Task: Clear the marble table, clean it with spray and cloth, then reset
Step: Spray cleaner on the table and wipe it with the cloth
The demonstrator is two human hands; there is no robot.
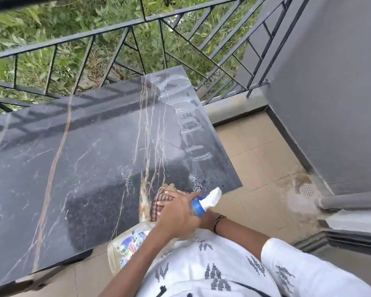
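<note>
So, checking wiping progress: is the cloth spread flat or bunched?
Bunched: the checked cloth sits crumpled under the left hand near the table edge.

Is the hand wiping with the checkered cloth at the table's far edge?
No, the left hand presses the checkered cloth at the marble table's near edge.

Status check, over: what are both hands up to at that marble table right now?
Left hand flat on checked cloth, near edge of marble table. Right hand mostly hidden, holds spray bottle. Wet streaks on the far right; nothing in the way.
</note>
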